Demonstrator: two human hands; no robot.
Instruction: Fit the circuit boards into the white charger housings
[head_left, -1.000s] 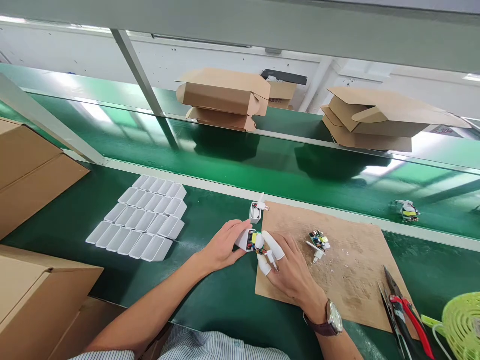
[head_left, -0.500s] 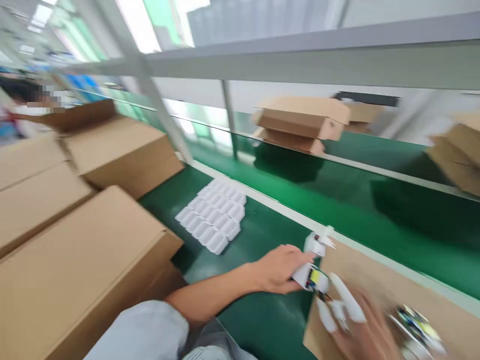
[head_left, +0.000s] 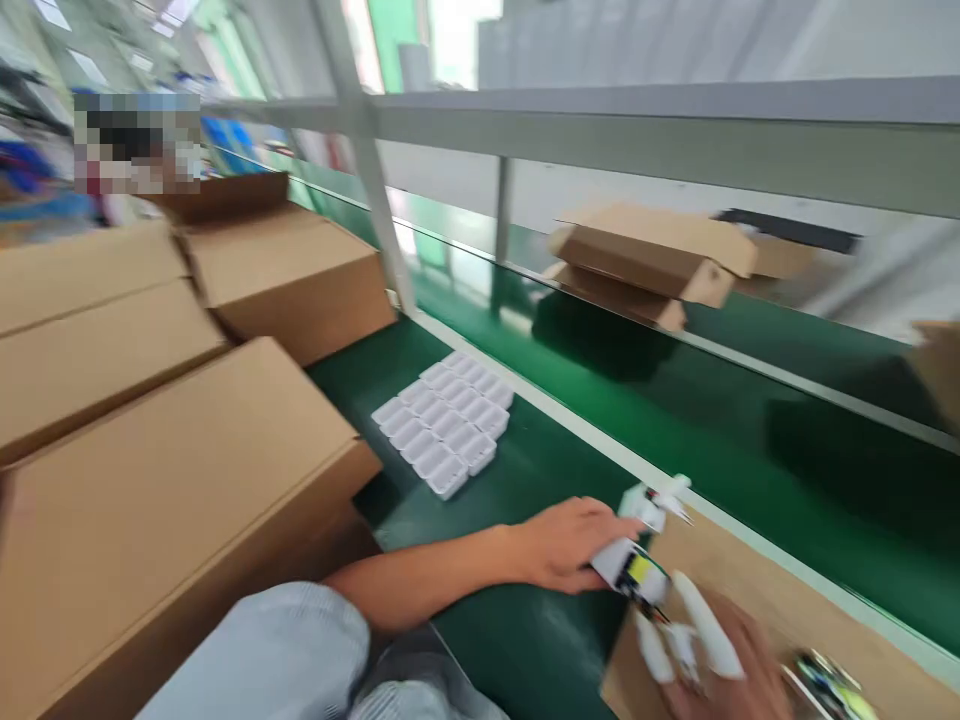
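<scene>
Brown cartons point(head_left: 150, 500) edge a green worktop point(head_left: 551, 650); left hand point(head_left: 570, 543) grips a white plastic casing point(head_left: 613, 562), long axis pointing right-near; right hand point(head_left: 739, 660), blurred, apparently pinches its circuit board point(head_left: 639, 572).

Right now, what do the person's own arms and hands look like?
The left arm wears a pale grey-blue sleeve, faintly striped; the left forearm is bare. The left hand shows no glove. The right hand wears two white finger covers; its sleeve is out of view.
</scene>
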